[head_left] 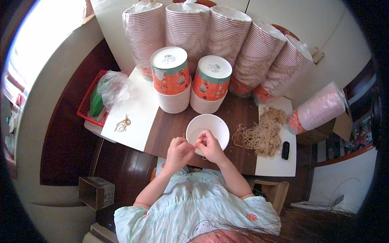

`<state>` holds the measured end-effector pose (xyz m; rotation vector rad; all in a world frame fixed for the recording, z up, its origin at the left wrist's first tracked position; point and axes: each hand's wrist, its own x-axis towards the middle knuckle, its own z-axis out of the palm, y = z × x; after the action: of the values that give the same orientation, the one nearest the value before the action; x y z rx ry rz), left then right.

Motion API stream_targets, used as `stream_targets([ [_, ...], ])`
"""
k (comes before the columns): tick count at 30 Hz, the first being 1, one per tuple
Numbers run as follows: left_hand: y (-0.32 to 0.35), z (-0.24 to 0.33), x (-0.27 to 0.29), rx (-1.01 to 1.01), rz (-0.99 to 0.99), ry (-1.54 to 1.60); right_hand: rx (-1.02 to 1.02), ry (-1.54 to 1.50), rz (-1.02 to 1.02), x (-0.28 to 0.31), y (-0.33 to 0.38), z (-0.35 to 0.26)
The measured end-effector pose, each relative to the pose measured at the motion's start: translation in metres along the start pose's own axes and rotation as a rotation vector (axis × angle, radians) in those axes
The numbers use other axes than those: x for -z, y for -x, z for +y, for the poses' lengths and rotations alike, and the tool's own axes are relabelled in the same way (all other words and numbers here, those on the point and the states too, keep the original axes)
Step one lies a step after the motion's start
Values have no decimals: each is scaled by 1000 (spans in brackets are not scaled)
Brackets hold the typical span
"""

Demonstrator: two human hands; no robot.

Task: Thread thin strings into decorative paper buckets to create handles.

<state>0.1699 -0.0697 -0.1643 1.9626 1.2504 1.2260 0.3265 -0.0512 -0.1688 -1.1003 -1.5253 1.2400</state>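
Bowl point(210, 122), white: centre of frame, partly covered by right hand point(210, 149); left hand point(179, 154) at bowl's lower left. Both hands curled, fingertips close together; grip cannot be told.

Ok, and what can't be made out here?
Head view: anything the left hand or right hand pinches, hidden in their grip.
Head view: part of the white paper bowl, behind both hands.
Head view: contents of the red basket, partly under a clear plastic bag.
Head view: base print on upturned paper cups, too small.
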Motion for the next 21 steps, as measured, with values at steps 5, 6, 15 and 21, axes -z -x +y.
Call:
stream_targets([
  [5,4,-5,-1,14,-41,-17,-14,-170,-2,2,-2,-6],
  [6,5,-9,-3,40,-45,21,-14,-258,-2,3,-2,-9],
  [15,17,-30,-15,144,-98,90,-11,-534,-97,10,9,-43],
  [21,21,-24,-13,197,-64,80,-35,-468,-85,11,9,-40],
])
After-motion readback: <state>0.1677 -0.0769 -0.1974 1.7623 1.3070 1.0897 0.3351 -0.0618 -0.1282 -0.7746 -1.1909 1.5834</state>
